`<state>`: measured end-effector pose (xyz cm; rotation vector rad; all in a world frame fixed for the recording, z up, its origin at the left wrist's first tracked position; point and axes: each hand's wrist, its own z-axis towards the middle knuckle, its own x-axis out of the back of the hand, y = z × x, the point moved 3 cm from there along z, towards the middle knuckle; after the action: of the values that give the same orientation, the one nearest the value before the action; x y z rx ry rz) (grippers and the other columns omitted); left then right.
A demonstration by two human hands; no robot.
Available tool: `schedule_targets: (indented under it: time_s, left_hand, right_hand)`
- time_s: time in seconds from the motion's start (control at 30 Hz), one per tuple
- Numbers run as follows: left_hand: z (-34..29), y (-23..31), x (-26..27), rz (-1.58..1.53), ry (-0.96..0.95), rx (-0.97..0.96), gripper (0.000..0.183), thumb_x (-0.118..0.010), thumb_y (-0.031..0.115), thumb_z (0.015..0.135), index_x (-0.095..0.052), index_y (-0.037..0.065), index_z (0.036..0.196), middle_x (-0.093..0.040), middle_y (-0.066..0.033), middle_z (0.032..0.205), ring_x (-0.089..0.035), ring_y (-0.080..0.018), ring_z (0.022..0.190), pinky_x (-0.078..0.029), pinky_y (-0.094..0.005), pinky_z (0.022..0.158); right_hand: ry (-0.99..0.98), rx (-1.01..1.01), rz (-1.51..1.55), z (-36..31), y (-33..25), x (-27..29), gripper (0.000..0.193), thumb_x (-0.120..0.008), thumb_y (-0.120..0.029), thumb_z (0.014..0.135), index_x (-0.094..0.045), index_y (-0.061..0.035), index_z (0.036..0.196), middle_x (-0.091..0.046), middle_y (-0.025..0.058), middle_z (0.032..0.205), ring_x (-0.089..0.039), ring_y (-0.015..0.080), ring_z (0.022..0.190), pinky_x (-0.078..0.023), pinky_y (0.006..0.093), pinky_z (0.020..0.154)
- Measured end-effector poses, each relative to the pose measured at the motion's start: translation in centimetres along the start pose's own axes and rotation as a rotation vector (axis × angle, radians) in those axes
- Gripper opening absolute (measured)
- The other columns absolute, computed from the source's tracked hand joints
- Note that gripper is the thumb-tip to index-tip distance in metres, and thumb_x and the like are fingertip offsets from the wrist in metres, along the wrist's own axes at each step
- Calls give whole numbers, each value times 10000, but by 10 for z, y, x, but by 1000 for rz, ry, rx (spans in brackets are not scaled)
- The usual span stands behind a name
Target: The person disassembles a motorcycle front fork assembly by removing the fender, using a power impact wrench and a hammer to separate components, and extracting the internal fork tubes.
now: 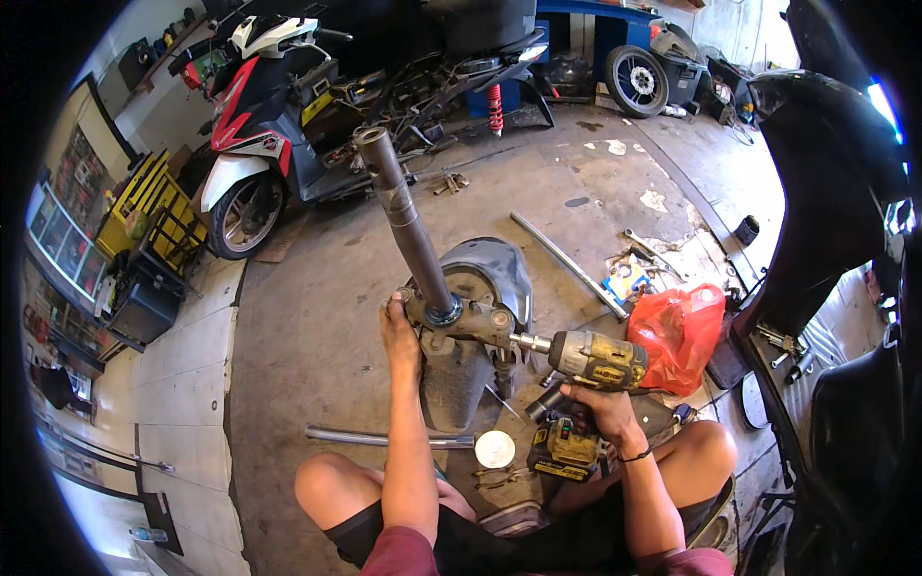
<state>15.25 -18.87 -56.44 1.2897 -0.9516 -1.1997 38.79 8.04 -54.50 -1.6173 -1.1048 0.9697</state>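
A motorcycle front fork assembly stands on the concrete floor between my knees, its grey steering stem [403, 216] rising up and to the left from the lower yoke [466, 320]. The wheel [459, 379] and dark mudguard [495, 269] sit under it. My left hand [399, 331] grips the left end of the yoke. My right hand [595, 408] holds the handle of a yellow and black cordless impact wrench [595, 360]. Its socket is pressed against the right side of the yoke.
A red plastic bag [680, 331] lies to the right, with spanners [648, 250] and a long metal rod [567, 264] beyond it. Another rod [384, 439] and a white round lid [495, 448] lie near my knees. A red-white scooter [254, 144] stands at back left, and a black scooter body [836, 192] on the right.
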Motion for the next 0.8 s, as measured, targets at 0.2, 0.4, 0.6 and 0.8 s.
schedule_targets:
  time_s: [0.2, 0.4, 0.6, 0.8]
  left_hand:
    - [0, -1, 0, -40, -11, -9, 502, -493, 426, 990, -591, -46, 1128, -633, -122, 1073, -584, -197, 972, -452, -326, 897]
    - [-2, 4, 4, -71, 3, 15, 480, -494, 408, 995, -598, -41, 1128, -632, -115, 1085, -587, -191, 993, -456, -321, 893]
    - [-12, 12, -11, -63, 36, 4, 500, -497, 424, 994, -575, -37, 1169, -620, -105, 1122, -584, -196, 1013, -461, -326, 907]
    - [1, -1, -1, -154, -28, 10, 506, -496, 439, 987, -590, -34, 1139, -628, -108, 1084, -592, -196, 985, -464, -331, 890]
  right_hand:
    - [-14, 101, 55, 2, -2, 3, 308, -794, -108, 786, -664, -27, 1054, -655, 5, 936, -578, 114, 861, -490, 282, 776]
    - [-6, 134, 129, -8, -17, 5, 230, -797, -112, 788, -654, -59, 960, -621, -22, 860, -558, 79, 770, -471, 251, 657]
    - [1, 8, 191, -20, -5, 22, 305, -803, -121, 777, -673, -49, 1043, -654, -12, 957, -580, 105, 867, -481, 273, 771]
    - [-66, 31, -44, -10, 8, -1, 330, -817, -218, 782, -677, -28, 1013, -672, -1, 935, -582, 110, 837, -486, 286, 761]
